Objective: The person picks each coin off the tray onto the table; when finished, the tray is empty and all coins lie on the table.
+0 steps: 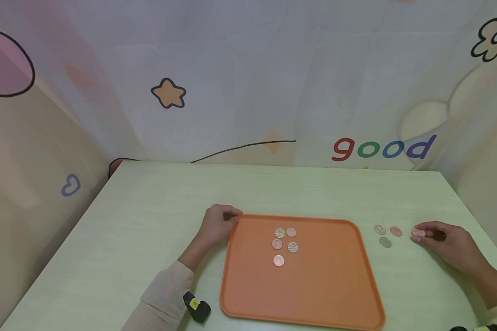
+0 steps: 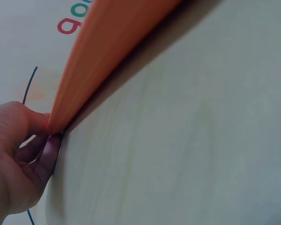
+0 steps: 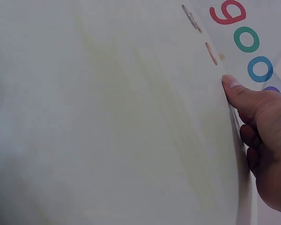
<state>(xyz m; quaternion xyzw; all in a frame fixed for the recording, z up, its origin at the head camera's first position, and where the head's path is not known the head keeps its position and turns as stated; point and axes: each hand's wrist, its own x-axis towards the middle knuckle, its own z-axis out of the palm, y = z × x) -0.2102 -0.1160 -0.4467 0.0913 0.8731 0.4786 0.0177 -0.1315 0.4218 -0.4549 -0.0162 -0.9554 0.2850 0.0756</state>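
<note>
An orange tray [image 1: 323, 285] lies on the table, with several coins [image 1: 279, 260] grouped on its upper left part. My left hand [image 1: 216, 224] pinches the tray's far left corner between thumb and fingers, seen closely in the left wrist view at the tray's edge [image 2: 79, 84]. To the right of the tray, my right hand [image 1: 455, 243] holds a copper-coloured coin [image 1: 418, 232] between thumb and fingertips, low over the table. Three more coins rest just left of it: a copper one [image 1: 395, 231] and two silvery ones [image 1: 385, 242]. The right wrist view hides the held coin behind the thumb [image 3: 234, 86].
The pale wooden table [image 1: 170, 193] runs back to a printed cloth backdrop [image 1: 248, 92] with a star and the word "good". Cloth also stands along both sides. A black wrist camera [image 1: 197, 307] sits by the left sleeve, close to the tray's near left side.
</note>
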